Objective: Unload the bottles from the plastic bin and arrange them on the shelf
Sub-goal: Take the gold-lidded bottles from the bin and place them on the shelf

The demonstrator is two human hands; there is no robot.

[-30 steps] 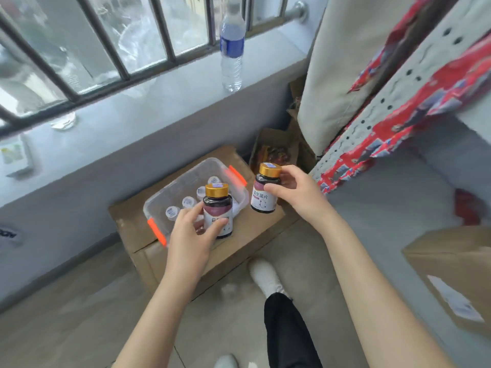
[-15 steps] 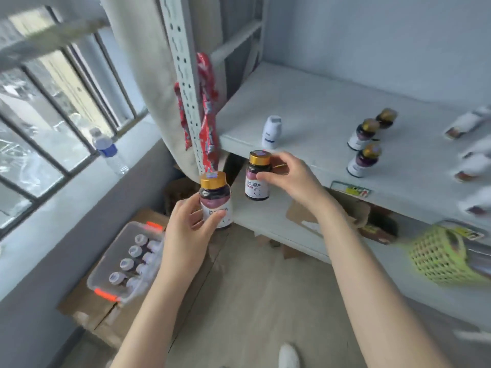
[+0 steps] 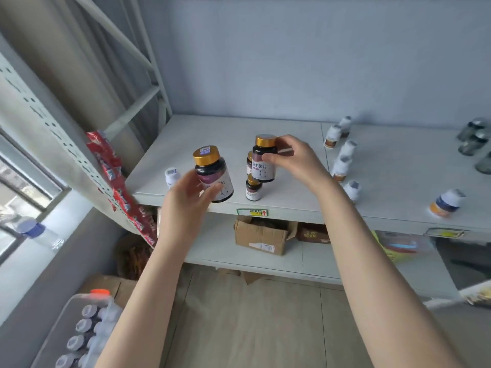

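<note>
A dark glass bottle with a gold cap (image 3: pixel 214 179) is held tilted in the left hand (image 3: pixel 186 205), fingers clamped round its body, above the near left edge of the pale grey shelf (image 3: pixel 292 134). A second gold-capped dark bottle (image 3: pixel 263 159) is gripped by the right hand (image 3: pixel 297 160) over the shelf. The clear plastic bin (image 3: pixel 79 333), with white-capped bottles inside, lies at near left.

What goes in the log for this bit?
left hand: holds gold-capped bottle | right hand: holds second bottle over shelf | bin: bottles remain
</note>
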